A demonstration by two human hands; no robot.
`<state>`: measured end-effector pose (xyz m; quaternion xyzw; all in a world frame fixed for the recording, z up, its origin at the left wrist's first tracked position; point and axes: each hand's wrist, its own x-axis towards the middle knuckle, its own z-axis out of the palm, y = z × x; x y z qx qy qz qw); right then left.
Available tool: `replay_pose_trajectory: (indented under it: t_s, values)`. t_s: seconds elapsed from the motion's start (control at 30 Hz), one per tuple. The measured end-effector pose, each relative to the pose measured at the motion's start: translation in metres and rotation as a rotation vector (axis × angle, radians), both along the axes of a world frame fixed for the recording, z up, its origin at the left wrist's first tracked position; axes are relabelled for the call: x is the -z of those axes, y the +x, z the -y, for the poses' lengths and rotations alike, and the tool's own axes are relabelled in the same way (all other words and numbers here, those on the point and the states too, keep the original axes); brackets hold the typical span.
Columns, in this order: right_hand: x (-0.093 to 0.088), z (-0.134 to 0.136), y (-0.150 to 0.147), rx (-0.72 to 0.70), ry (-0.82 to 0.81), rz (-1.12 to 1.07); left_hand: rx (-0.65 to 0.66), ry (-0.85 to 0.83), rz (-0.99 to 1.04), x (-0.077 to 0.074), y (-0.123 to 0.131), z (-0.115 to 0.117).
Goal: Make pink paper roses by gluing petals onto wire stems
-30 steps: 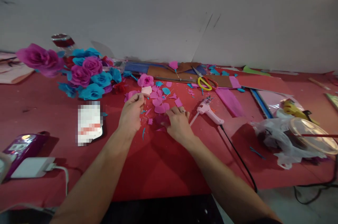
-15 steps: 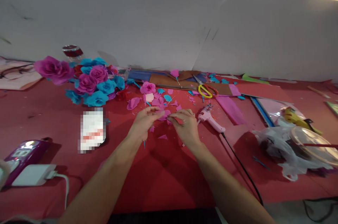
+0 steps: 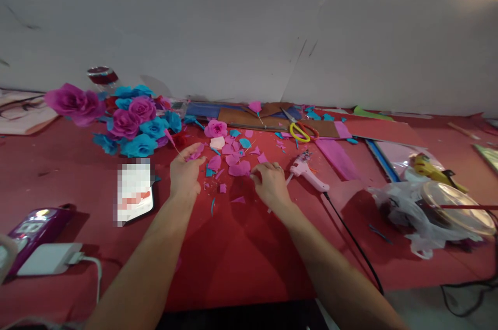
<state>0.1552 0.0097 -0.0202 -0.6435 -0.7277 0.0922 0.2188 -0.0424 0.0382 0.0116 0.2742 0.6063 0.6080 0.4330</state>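
Note:
My left hand is raised left of the paper scraps, its fingers curled. A thin stick with a narrow pink paper tip pokes up from it toward the flower bunch. Against its fingers shows a curled pink paper petal; whether it is gripped too I cannot tell. My right hand pinches at the right edge of a wide pink paper petal. Between the hands lie pink scraps and a small magenta paper piece. A pink glue gun rests just right of my right hand.
Paper roses in blue and magenta stand at the back left, with a phone before them. Yellow-and-orange scissors lie on brown paper. The glue gun's black cord trails forward. A plastic bag and round-lidded tub sit right.
My left hand has moved left, away from my right hand and the wide petal, and the pink-tipped stick now shows in it. My right hand has stayed near the petal's edge.

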Motion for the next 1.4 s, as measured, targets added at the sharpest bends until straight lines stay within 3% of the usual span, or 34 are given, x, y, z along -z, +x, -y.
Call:
replay_pose_trajectory:
  t_s: [0.07,0.23,0.3,0.43,0.57,0.67,0.77,1.03,1.2,1.33,1.4]
  values:
    - [-0.001,-0.001,0.001,0.023,0.012,-0.144,0.104,0.005,-0.015,-0.001,0.005,0.003]
    - [-0.005,-0.002,-0.001,-0.031,0.037,-0.633,0.530,-0.092,0.056,-0.003,0.026,0.016]
    - [-0.007,0.000,-0.005,-0.085,0.073,-0.726,0.581,-0.082,0.104,-0.002,0.035,0.021]
    - [-0.009,0.004,-0.010,-0.138,0.105,-0.808,0.556,-0.033,0.152,0.000,0.044,0.025]
    - [-0.014,0.004,-0.008,-0.072,0.088,-0.960,0.489,-0.010,0.174,0.004,0.041,0.023]
    - [-0.019,0.004,-0.006,-0.019,-0.046,-1.072,0.489,0.008,0.192,0.003,0.039,0.022]
    - [-0.022,0.005,-0.007,-0.079,-0.209,-1.101,0.528,0.004,0.201,0.000,0.040,0.024]
    - [-0.021,0.005,-0.008,-0.027,-0.189,-1.276,0.557,-0.030,0.136,-0.004,0.036,0.022]
    - [-0.017,-0.002,0.002,0.009,-0.160,-1.113,0.387,-0.002,0.099,0.000,0.028,0.017]
    - [-0.013,-0.008,0.012,0.107,0.136,-0.576,0.238,-0.015,0.119,0.003,0.020,0.010]
    - [-0.011,-0.008,0.011,0.059,0.136,-0.376,0.252,-0.044,0.159,0.004,0.016,0.007]
